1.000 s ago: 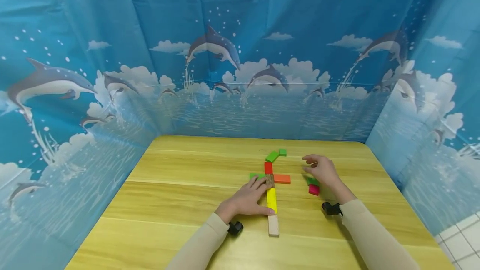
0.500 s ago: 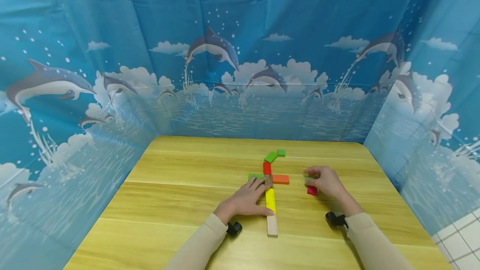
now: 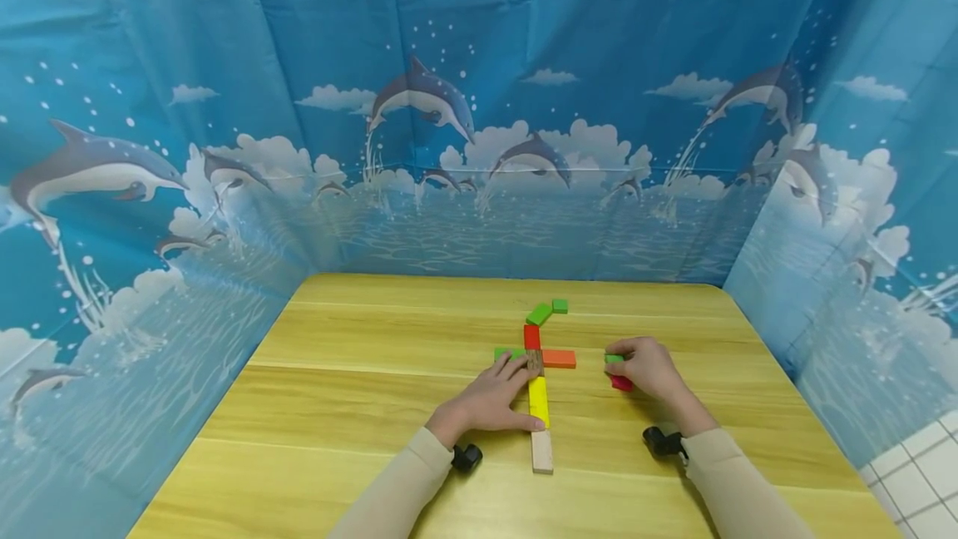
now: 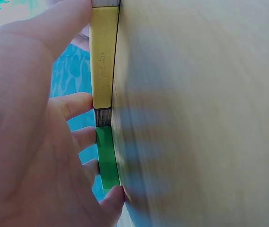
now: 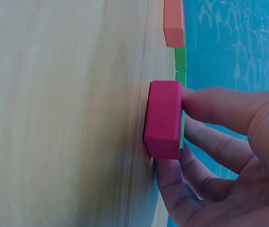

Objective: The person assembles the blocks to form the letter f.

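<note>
My left hand (image 3: 490,400) lies along a row of blocks with its fingers spread. Its fingertips touch the brown block (image 3: 535,361) and a green block (image 4: 107,158), while the thumb rests where the yellow blocks (image 3: 539,403) meet a pale wooden block (image 3: 542,452). To the right, my right hand (image 3: 653,368) pinches a small green block (image 3: 613,358) between thumb and fingers. A pinkish-red block (image 5: 165,118) sits just on the near side of that green one, right at the fingertips, and hides most of it in the right wrist view.
An orange block (image 3: 559,358) extends right from the brown one, and a red block (image 3: 531,337) lies beyond it. Farther back are a slanted green block (image 3: 539,314) and a green square (image 3: 560,306). A dolphin-print curtain (image 3: 479,223) borders the wooden table (image 3: 337,406).
My right hand has come down and nearer to me, and its thumb and fingers have closed on the green block beside the pinkish-red one. The left hand has stayed on the row.
</note>
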Action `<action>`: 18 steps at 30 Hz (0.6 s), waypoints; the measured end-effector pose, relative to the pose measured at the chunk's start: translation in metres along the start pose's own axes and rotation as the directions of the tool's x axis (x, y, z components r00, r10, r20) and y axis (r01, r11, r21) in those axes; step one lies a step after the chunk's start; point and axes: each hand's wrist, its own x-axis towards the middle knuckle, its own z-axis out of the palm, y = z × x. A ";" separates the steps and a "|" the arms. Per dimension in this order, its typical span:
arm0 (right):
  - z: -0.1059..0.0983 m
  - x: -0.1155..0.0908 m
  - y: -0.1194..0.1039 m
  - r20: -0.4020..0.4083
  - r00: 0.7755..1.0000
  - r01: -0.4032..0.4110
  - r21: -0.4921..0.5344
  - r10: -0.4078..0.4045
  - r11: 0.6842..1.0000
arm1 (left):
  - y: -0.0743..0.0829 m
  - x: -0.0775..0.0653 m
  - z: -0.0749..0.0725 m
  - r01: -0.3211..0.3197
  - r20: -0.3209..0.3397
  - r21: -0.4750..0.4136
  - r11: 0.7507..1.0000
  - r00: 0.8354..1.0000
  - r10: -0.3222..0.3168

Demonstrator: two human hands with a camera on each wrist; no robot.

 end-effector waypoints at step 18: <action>0.000 -0.003 -0.005 -0.025 0.998 0.049 -0.063 -0.051 0.997 | -0.002 0.000 0.003 0.002 -0.001 0.001 1.000 1.000 -0.002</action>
